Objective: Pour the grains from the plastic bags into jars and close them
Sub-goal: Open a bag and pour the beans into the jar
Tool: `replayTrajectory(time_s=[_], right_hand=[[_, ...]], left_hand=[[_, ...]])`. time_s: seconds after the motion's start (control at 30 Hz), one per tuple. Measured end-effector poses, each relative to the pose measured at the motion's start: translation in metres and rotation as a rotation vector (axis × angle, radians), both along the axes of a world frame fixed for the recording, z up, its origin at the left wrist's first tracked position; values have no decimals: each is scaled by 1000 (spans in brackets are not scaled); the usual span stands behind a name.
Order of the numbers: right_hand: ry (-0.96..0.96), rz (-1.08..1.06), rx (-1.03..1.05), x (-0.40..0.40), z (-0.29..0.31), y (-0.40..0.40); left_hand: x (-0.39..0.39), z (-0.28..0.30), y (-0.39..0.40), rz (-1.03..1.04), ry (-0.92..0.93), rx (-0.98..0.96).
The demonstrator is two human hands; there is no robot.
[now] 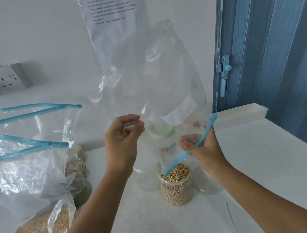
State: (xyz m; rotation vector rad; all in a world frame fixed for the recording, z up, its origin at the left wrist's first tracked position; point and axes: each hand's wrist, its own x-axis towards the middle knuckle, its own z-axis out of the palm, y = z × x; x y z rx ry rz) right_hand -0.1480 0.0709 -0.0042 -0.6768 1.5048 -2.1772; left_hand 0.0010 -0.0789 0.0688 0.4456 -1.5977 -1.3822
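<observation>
left hand (121,139) pinches bag (144,82) | right hand (204,152) grips its zip (179,159) over full jar (176,185)

It looks like a room in a home: a white speckled worktop (251,162) meets a plain white wall, with a wall socket (6,78) left of a blue folding door (275,43).
</observation>
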Motion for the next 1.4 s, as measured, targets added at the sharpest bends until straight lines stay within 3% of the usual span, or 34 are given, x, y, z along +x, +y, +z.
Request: replayTrajectory(time_s=[0.43, 1.0, 1.17, 1.33, 1.4], right_hand=[[16, 26, 19, -2, -5, -1], [-182, 10, -118, -10, 13, 8], [-324, 25, -281, -28, 33, 18], [-253, -56, -217, -66, 61, 55], [-216, -86, -189, -85, 73, 76]], left_hand=[[-4, -1, 1, 36, -29, -37], [-1, 1, -1, 91, -67, 5], [4, 9, 13, 30, -187, -73], [9, 31, 43, -126, -448, -348], [13, 50, 58, -277, -627, -465]])
